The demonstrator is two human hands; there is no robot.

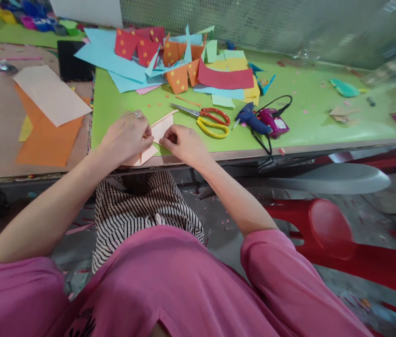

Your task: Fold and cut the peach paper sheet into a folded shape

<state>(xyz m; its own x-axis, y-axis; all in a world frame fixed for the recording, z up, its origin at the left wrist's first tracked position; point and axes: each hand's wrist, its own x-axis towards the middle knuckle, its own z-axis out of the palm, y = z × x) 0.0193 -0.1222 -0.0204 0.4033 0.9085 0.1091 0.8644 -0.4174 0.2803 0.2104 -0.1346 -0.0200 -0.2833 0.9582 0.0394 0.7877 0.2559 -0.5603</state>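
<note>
A pale pink sheet of paper (pixel 163 125) with folded edges lies at the table's front edge, under both hands. My left hand (pixel 128 135), with a ring on one finger, pinches the paper from the left. From the right, my right hand (pixel 186 142) has thumb and forefinger closed on the same paper, close to the left fingertips. Part of the paper is hidden beneath the left hand. Just beyond the right hand rest scissors (pixel 215 122) with one red and one yellow handle, blades pointing left.
Right of the scissors lie a blue glue gun (pixel 252 119) and a magenta box (pixel 274 122) with a black cord. Cut coloured papers (pixel 225 77) pile up behind. Orange (pixel 52 142) and pale pink sheets (pixel 52 93) lie left, near a black tablet-like slab (pixel 75 61). Red chairs (pixel 327 224) stand right.
</note>
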